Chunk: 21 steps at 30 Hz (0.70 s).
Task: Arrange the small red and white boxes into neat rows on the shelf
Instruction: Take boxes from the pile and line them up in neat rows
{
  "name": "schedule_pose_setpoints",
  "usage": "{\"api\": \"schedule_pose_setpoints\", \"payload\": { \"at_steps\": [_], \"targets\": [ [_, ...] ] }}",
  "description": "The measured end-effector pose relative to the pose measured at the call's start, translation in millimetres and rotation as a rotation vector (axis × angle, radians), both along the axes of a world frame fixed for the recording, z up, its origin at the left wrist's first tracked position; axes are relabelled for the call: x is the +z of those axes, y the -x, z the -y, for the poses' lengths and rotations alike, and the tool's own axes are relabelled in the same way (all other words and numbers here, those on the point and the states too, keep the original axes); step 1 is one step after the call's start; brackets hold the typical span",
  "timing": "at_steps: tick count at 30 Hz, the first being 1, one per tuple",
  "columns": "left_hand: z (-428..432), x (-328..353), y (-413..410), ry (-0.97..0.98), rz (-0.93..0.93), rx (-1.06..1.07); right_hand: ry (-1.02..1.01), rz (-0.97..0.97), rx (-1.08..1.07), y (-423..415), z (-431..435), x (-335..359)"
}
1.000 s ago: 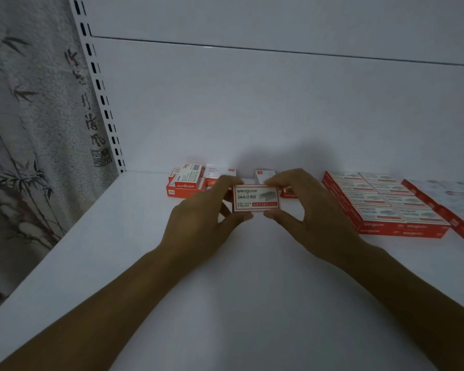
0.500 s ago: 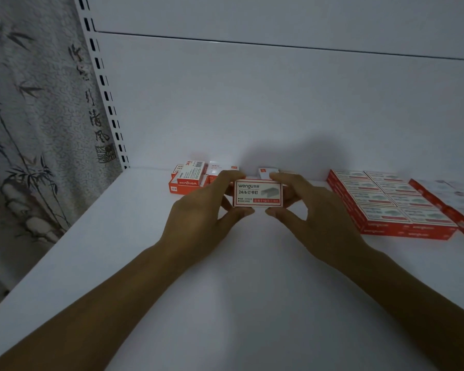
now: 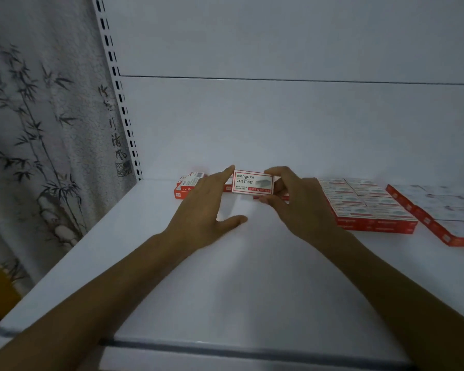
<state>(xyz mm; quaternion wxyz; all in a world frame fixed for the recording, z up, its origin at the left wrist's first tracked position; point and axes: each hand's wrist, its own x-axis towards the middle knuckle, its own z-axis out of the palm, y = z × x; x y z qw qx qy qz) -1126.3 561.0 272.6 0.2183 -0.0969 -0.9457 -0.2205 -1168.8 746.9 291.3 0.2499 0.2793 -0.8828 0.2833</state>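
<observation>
One box (image 3: pixel 253 182) sat pinched in your right hand (image 3: pixel 300 207), long axis crosswise; your left hand (image 3: pixel 204 207), fingers straight, flanked its left end. The neat rows (image 3: pixel 367 207) lay rightward.

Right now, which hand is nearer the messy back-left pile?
Left. The left hand is directly in front of the pile; the right hand, pinching a box, is off to its right.

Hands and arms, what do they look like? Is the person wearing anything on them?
The left hand and right hand are bare: no gloves, rings or wristbands show. The left arm and right arm are bare too, with no sleeve or watch in view down to the picture's edge. The light is dim, so tiny marks can't be made out.
</observation>
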Motion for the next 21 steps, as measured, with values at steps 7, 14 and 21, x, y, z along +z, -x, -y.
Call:
{"api": "schedule_pose_setpoints", "payload": {
  "at_steps": [7,14,21],
  "targets": [
    [-62,16,-10,-0.052,-0.064,-0.027,-0.02,-0.018,-0.025,-14,-62,21],
    [-143,2,-9,-0.059,-0.015,-0.122,-0.072,0.051,-0.053,-17,-149,7],
    [-190,-10,5,-0.043,-0.073,-0.177,-0.099,0.097,-0.019,-7,-190,-17]
  ]
}}
